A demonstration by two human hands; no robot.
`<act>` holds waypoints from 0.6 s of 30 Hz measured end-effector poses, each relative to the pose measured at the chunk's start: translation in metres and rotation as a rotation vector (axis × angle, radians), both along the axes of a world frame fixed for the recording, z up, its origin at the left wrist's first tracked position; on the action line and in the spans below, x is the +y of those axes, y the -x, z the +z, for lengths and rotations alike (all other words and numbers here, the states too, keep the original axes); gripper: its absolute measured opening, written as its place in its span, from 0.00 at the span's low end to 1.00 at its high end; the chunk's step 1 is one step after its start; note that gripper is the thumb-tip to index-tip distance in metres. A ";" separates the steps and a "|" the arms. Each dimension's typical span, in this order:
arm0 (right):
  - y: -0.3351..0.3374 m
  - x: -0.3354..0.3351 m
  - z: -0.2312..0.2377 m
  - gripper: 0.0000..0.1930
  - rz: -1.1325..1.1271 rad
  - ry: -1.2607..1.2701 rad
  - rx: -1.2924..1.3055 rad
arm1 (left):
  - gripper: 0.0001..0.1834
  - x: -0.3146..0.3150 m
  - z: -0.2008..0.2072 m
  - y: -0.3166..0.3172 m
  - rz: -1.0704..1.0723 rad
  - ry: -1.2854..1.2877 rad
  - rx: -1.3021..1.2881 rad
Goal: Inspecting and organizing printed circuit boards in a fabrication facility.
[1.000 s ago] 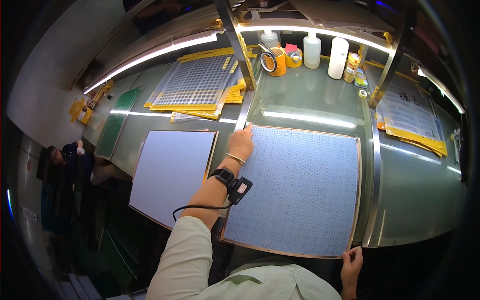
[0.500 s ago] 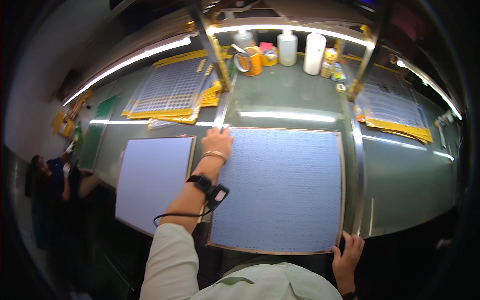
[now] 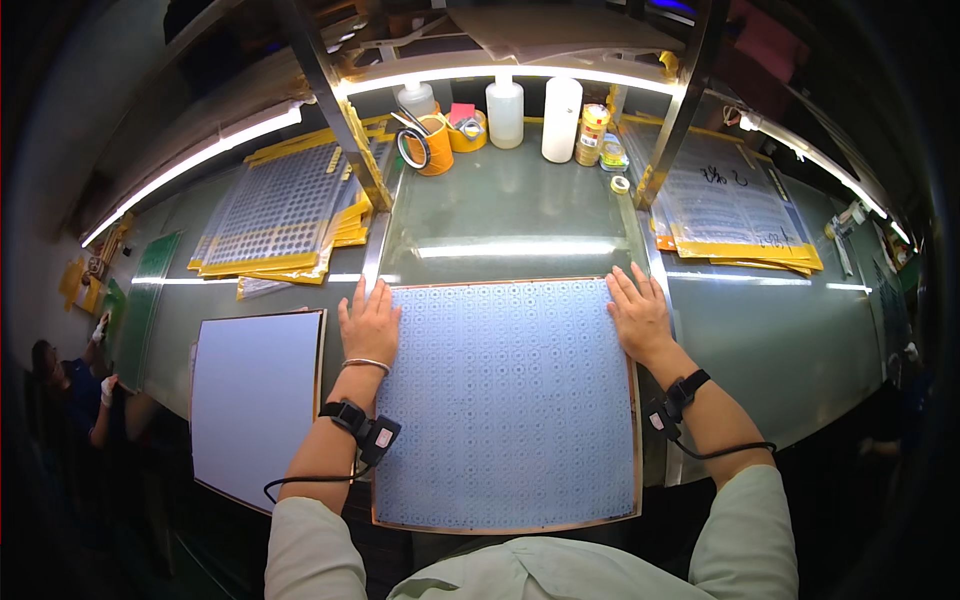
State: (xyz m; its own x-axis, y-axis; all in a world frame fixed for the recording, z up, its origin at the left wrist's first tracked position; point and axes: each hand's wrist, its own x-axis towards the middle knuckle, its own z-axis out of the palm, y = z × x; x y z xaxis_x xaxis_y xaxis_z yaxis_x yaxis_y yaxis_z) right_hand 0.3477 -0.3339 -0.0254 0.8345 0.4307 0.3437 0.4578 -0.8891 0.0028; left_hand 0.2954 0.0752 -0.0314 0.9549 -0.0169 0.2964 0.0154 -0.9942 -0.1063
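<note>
Both hands lie flat and open on a large blue patterned sheet point(image 3: 510, 400) that lies on the green bench point(image 3: 500, 200), just in front of the person. The left hand point(image 3: 368, 322) presses palm down on the sheet's far left corner, fingers spread, gripping nothing. The right hand point(image 3: 637, 312) rests the same way on the far right corner, its outer fingers at the copper-coloured edge. The sheet looks squared to the bench and lies flat.

This reads as the smoothing or seating step: the sheet is down and the palms hold it flat. Any next move would call for even pressure from both palms so the sheet does not skew or buckle.

To the left, a plain pale sheet point(image 3: 255, 400) lies just beside it. Far off stand white bottles point(image 3: 505, 110) and an orange cup point(image 3: 435, 145).
</note>
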 end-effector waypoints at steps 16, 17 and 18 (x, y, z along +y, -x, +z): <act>0.153 -0.033 0.030 0.27 0.145 -0.041 0.282 | 0.37 -0.019 -0.001 0.010 0.246 0.091 0.189; 0.189 -0.040 0.036 0.27 0.194 -0.065 0.304 | 0.37 -0.019 -0.003 0.014 0.260 0.067 0.172; 0.221 -0.047 0.041 0.29 0.217 -0.053 0.364 | 0.37 -0.020 -0.003 0.023 0.255 0.053 0.140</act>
State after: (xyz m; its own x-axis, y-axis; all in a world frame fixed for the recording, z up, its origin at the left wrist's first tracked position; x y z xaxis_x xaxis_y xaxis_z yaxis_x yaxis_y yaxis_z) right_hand 0.1263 -0.3810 0.0156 0.7976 0.5991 0.0703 0.5967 -0.7667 -0.2368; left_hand 0.2728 0.0556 -0.0347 0.9579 0.2412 0.1554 0.2547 -0.9642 -0.0733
